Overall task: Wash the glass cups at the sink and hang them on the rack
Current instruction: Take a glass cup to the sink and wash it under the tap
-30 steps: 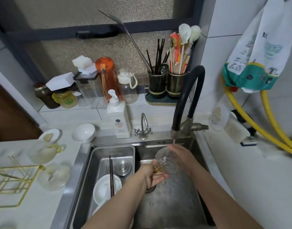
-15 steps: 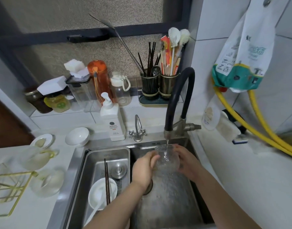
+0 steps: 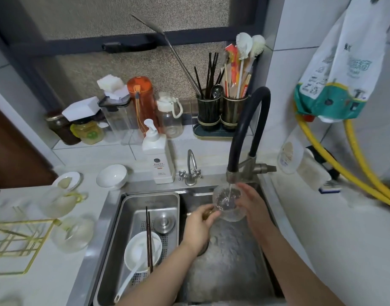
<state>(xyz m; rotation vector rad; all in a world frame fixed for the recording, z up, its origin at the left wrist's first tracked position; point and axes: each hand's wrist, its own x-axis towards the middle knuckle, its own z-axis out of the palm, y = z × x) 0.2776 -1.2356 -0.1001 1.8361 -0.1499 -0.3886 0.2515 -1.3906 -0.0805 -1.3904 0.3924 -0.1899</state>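
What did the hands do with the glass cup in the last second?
The clear textured glass cup was tipped on its side; now its mouth faces up under the black-hosed tap, catching the stream. The left hand still grips its gold handle and the right hand still holds its side. The white bowl with chopsticks and gold wire rack stayed put.

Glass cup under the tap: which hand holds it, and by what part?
Both. The left hand grips the glass cup by its gold handle; the right hand cradles its far side.

Cup (image 3: pixel 229 204) under faucet (image 3: pixel 245 133), over sink (image 3: pixel 231 268); rack (image 3: pixel 17 244) far left
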